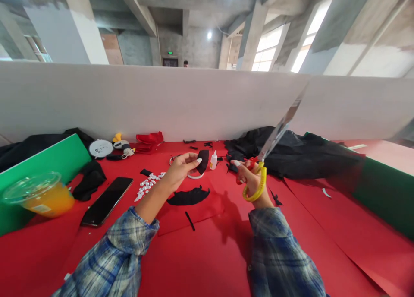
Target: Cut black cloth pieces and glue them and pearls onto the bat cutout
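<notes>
Between the thumb and fingers of my left hand [183, 169] is a small black fabric piece [203, 162], raised over the red table. My right hand [250, 178] grips a pair of scissors [274, 137] by its red and yellow handles, blades pointing up and to the right, away from the fabric. Behind the left hand a white ring [195, 176] shows in part. A small white glue bottle [213, 160] stands just right of the fabric piece. Below lies a curved black fabric piece [188, 197], with a thin black strip [190, 221] nearer me.
White beads [149, 185] lie scattered left of my left hand. Further left are a phone [107, 201] and a plastic cup with orange contents [48, 197], beside a green board [77, 148]. Black cloth [291, 152] is heaped at the back right. A white partition [181, 102] closes the far side.
</notes>
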Demonstrator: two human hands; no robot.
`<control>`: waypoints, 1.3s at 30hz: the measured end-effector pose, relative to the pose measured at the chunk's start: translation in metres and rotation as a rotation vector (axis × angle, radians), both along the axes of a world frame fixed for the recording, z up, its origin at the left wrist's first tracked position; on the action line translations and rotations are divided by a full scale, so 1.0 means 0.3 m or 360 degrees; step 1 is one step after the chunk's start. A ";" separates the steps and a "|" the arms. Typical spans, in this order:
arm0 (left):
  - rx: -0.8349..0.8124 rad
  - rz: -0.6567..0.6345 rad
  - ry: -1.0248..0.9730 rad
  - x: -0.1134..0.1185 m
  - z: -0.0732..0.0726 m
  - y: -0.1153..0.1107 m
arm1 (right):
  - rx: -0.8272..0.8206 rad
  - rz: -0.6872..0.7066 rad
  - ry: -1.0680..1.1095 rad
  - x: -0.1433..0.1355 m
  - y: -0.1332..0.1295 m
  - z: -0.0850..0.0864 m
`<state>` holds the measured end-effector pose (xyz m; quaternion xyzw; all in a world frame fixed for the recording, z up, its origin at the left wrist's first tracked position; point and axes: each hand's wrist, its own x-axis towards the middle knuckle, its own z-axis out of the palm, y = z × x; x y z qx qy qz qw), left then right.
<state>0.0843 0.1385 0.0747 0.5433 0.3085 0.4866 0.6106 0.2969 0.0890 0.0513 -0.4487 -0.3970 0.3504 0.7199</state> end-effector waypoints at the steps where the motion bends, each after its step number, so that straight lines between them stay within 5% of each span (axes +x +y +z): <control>1: -0.0048 0.0035 -0.0106 0.016 0.000 -0.011 | 0.0020 0.0111 -0.0001 -0.026 -0.006 0.004; 6: -0.0218 0.0097 -0.0399 0.094 -0.025 -0.070 | 0.0072 0.0519 -0.0011 -0.144 -0.033 0.004; 11: -0.0491 0.0136 -0.0456 0.139 -0.064 -0.121 | 0.0110 0.0451 0.0096 -0.180 -0.034 -0.001; 19: -0.0462 0.0260 -0.0326 0.148 -0.088 -0.133 | 0.0079 0.0393 0.0069 -0.116 -0.023 0.019; 25: -0.0454 0.0322 -0.0301 0.155 -0.106 -0.142 | -0.0093 0.0419 -0.0286 -0.119 -0.022 0.002; 35: -0.0187 0.0160 -0.0016 0.123 -0.041 -0.121 | -0.0198 0.0573 -0.0566 -0.069 -0.041 0.024; 39: 0.0057 0.0366 -0.0044 0.099 -0.018 -0.102 | -0.0186 0.0469 -0.0644 -0.080 -0.063 0.051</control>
